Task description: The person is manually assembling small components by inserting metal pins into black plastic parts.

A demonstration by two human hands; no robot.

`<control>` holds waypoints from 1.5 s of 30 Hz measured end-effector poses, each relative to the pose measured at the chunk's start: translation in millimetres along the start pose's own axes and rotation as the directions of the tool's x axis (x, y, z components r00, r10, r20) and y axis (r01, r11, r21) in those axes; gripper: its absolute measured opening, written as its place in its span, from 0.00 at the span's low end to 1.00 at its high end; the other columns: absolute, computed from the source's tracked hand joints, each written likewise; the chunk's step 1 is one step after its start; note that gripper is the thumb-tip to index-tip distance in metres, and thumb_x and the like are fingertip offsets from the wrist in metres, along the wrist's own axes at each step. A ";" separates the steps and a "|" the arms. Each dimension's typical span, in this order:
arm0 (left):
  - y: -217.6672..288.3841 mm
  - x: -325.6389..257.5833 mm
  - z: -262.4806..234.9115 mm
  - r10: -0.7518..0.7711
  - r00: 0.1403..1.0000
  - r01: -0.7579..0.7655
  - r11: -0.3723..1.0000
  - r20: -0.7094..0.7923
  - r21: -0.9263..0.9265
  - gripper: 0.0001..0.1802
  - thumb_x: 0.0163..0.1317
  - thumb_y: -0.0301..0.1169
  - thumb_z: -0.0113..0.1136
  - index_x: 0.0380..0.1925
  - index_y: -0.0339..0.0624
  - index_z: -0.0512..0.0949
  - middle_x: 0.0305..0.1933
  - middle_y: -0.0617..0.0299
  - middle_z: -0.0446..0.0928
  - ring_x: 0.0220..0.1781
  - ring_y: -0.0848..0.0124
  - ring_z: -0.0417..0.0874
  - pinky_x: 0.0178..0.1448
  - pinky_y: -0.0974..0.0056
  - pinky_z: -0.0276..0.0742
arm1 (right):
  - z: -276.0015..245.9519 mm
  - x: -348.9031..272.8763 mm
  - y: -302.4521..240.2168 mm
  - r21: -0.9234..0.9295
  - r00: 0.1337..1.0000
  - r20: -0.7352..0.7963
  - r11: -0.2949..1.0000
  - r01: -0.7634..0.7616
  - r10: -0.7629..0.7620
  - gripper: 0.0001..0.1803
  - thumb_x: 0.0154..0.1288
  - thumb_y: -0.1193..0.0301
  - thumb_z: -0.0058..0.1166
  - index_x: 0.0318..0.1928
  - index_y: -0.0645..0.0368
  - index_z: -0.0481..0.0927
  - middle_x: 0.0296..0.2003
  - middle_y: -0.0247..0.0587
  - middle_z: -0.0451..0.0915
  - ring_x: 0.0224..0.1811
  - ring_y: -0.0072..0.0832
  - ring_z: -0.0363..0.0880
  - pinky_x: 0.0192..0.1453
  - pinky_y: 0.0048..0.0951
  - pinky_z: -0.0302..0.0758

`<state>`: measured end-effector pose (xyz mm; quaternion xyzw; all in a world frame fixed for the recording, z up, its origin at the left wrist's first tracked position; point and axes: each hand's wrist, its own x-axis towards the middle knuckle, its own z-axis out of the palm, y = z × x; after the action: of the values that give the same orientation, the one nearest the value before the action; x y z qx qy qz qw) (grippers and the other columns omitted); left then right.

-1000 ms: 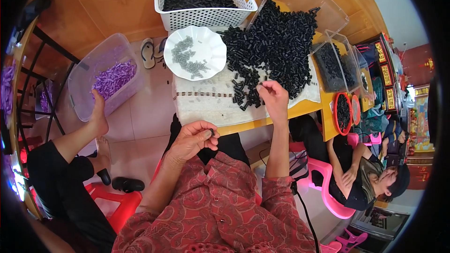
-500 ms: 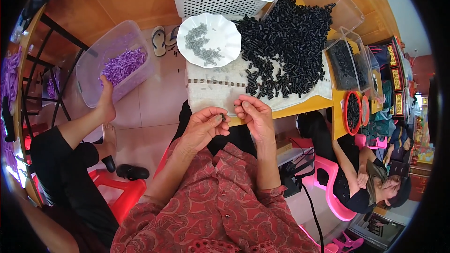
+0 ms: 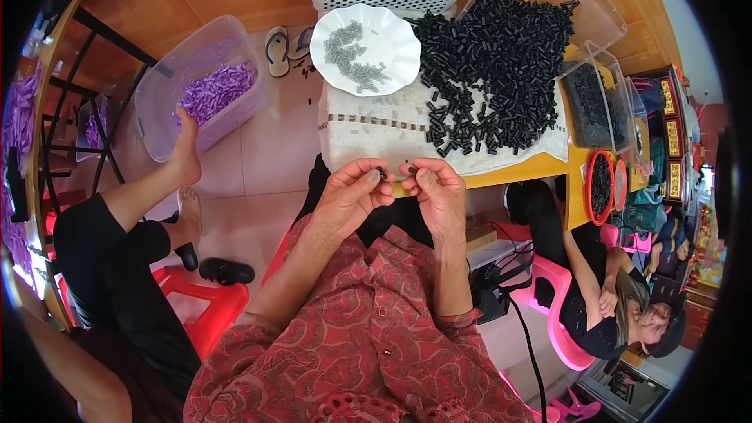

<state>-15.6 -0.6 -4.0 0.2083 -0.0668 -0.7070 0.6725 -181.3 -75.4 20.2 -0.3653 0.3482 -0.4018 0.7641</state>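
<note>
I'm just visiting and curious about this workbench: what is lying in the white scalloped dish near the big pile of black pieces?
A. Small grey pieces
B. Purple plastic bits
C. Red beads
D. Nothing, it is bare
A. The white dish holds a loose scatter of small grey pieces; the purple bits lie in the clear tub on the floor instead, and the black pieces are heaped beside the dish.
</note>
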 end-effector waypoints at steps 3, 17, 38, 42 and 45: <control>1.2 -0.3 0.5 0.003 1.000 -0.003 0.999 0.001 -0.040 0.13 0.70 0.27 0.53 0.51 0.35 0.75 0.44 0.54 0.79 0.40 0.71 0.80 0.45 0.64 0.81 | 8.3 -3.5 1.4 0.022 1.000 0.015 1.000 -0.013 0.012 0.10 0.63 0.81 0.59 0.45 0.65 0.79 0.45 0.52 0.82 0.42 0.32 0.85 0.43 0.25 0.80; 3.4 -1.0 0.1 0.014 0.999 -0.017 0.994 -0.029 -0.106 0.13 0.68 0.25 0.55 0.51 0.34 0.76 0.44 0.54 0.80 0.40 0.72 0.81 0.45 0.65 0.82 | 29.0 -14.7 -4.6 -0.280 0.974 0.074 0.933 0.226 -0.213 0.11 0.60 0.87 0.58 0.44 0.68 0.81 0.44 0.42 0.80 0.44 0.26 0.82 0.49 0.24 0.79; 2.3 -0.8 0.5 0.020 0.999 -0.023 0.995 -0.040 -0.096 0.12 0.68 0.26 0.55 0.50 0.34 0.77 0.44 0.54 0.80 0.39 0.71 0.81 0.42 0.66 0.82 | 47.7 -18.6 -6.6 -0.255 0.978 0.013 0.945 0.207 -0.210 0.11 0.56 0.90 0.60 0.40 0.71 0.79 0.38 0.48 0.83 0.41 0.28 0.84 0.48 0.24 0.81; 1.4 -0.9 1.6 0.033 0.998 -0.036 0.997 -0.046 -0.072 0.12 0.68 0.26 0.55 0.50 0.34 0.77 0.42 0.55 0.80 0.38 0.72 0.81 0.41 0.67 0.82 | 45.0 -18.8 -5.1 -0.353 0.972 0.011 0.909 0.222 -0.233 0.10 0.56 0.89 0.61 0.40 0.71 0.79 0.37 0.46 0.82 0.39 0.26 0.83 0.46 0.23 0.80; 0.3 -1.3 1.0 0.062 0.998 -0.062 0.998 -0.027 0.001 0.12 0.68 0.26 0.55 0.49 0.34 0.77 0.41 0.56 0.81 0.36 0.73 0.81 0.39 0.68 0.81 | 49.9 -19.7 -8.3 -0.330 0.975 -0.002 0.921 0.209 -0.222 0.10 0.56 0.89 0.61 0.39 0.70 0.80 0.36 0.43 0.82 0.38 0.24 0.82 0.44 0.21 0.79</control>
<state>-15.7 0.5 -2.7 0.2158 -0.0644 -0.6828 0.6950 -151.6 -47.9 56.3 -0.5153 0.3828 -0.4271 0.6368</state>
